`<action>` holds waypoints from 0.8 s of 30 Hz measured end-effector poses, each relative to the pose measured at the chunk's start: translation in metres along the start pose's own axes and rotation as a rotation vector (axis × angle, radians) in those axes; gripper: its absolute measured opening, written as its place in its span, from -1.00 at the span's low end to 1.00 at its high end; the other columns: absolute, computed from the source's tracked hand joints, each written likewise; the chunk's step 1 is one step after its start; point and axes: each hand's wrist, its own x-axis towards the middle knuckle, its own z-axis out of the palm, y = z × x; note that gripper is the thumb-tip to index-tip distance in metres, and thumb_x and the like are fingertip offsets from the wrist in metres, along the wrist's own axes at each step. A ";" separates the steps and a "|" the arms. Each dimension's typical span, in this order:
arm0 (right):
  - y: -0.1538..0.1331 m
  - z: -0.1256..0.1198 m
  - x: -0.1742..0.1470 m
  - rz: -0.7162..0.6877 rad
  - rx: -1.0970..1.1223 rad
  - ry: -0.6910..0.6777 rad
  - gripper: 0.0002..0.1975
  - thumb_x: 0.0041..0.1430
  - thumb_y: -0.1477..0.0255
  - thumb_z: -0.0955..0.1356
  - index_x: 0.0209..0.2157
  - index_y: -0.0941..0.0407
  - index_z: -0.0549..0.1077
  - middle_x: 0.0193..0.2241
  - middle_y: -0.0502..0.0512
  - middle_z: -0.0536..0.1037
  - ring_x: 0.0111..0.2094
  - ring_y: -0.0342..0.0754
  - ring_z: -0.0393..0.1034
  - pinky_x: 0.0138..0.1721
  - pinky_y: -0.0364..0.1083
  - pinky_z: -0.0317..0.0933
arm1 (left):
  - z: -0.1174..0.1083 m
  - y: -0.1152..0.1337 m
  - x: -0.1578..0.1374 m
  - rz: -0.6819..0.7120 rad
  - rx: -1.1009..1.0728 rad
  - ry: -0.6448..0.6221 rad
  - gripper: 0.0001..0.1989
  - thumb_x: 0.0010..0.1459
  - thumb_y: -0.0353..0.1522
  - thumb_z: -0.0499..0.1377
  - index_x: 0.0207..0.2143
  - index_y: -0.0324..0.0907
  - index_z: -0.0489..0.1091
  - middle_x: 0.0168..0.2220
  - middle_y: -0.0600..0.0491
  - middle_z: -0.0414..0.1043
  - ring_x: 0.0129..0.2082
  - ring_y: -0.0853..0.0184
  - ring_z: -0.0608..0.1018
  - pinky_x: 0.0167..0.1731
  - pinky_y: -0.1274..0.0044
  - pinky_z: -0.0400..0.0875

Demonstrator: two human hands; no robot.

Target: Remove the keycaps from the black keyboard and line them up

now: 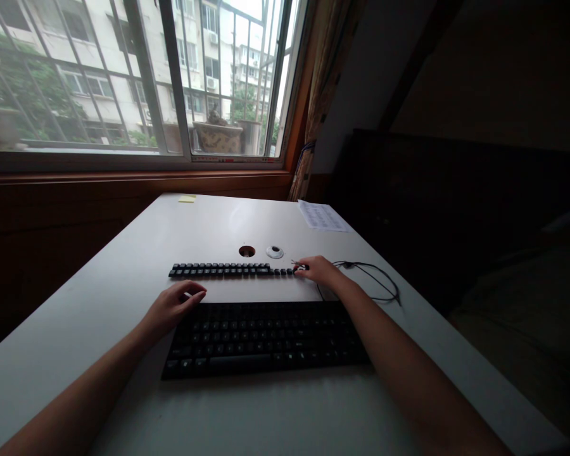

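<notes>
A black keyboard (266, 335) lies in front of me on the white desk. Behind it, loose dark keycaps (221, 270) stand in a long double row, with several smaller ones trailing off to the right. At the right end of that row, my right hand (316, 269) is closed on a small tool with thin metal wires (296, 262), which looks like a keycap puller. Its tip is partly hidden by the fingers. My left hand (175, 301) rests by the keyboard's far left corner, its fingers curled and thumb near the index finger, with nothing visible in it.
A black cable (384, 294) loops on the desk (99, 291) to the right. A round hole (247, 251) and a white ring-shaped cover (274, 252) are beyond the keycaps. Farther back lie a printed sheet (325, 216) and yellow notes (187, 199), below a barred window.
</notes>
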 end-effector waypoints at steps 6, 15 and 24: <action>0.001 0.001 -0.001 0.002 0.003 0.002 -0.75 0.14 0.29 0.40 -0.15 0.00 0.61 -0.27 0.06 0.64 -0.27 0.00 0.49 -0.24 -0.14 0.23 | 0.000 -0.001 0.000 0.000 -0.001 0.000 -0.65 0.18 -0.07 0.12 -0.22 -0.13 0.50 -0.25 -0.02 0.55 -0.27 0.21 0.57 -0.31 0.44 0.47; 0.000 -0.006 -0.004 -0.007 0.031 0.029 -0.70 0.11 0.25 0.42 -0.13 0.03 0.60 -0.28 0.08 0.64 -0.26 0.02 0.49 -0.25 -0.14 0.24 | 0.000 0.002 0.000 -0.001 -0.002 0.006 -0.62 0.17 -0.04 0.12 -0.24 -0.14 0.50 -0.26 -0.03 0.55 -0.28 0.20 0.57 -0.30 0.43 0.48; 0.018 -0.022 -0.015 0.026 0.033 0.060 -0.69 0.11 0.22 0.41 -0.14 0.05 0.60 -0.28 0.08 0.63 -0.29 0.01 0.49 -0.28 -0.12 0.24 | 0.000 0.001 0.000 0.014 0.012 0.009 -0.64 0.17 -0.06 0.13 -0.24 -0.13 0.50 -0.26 -0.02 0.56 -0.29 0.21 0.57 -0.30 0.44 0.47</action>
